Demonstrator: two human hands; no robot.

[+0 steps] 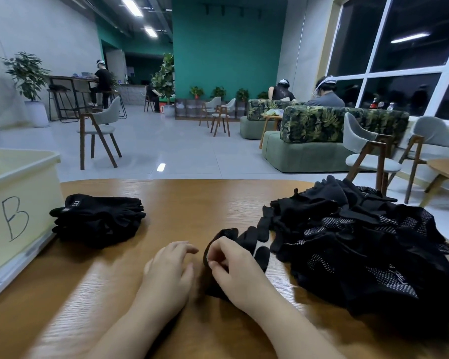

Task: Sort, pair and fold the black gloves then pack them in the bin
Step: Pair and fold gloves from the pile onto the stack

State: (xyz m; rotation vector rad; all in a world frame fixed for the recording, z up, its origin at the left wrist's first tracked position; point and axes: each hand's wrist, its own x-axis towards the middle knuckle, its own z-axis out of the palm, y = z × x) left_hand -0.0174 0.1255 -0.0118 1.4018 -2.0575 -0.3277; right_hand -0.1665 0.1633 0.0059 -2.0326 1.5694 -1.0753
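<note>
pinching a black glove by its edge, the right hand looks ready to fold it. the left hand rests loose beside the glove, holding nothing. left of the glove a folded stack waits by the bin; right of it lies the unsorted pile.

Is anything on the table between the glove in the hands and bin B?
Yes. The stack of folded gloves lies on the table right beside the bin, between it and the glove that the right hand pinches. The left hand also sits that side.
</note>
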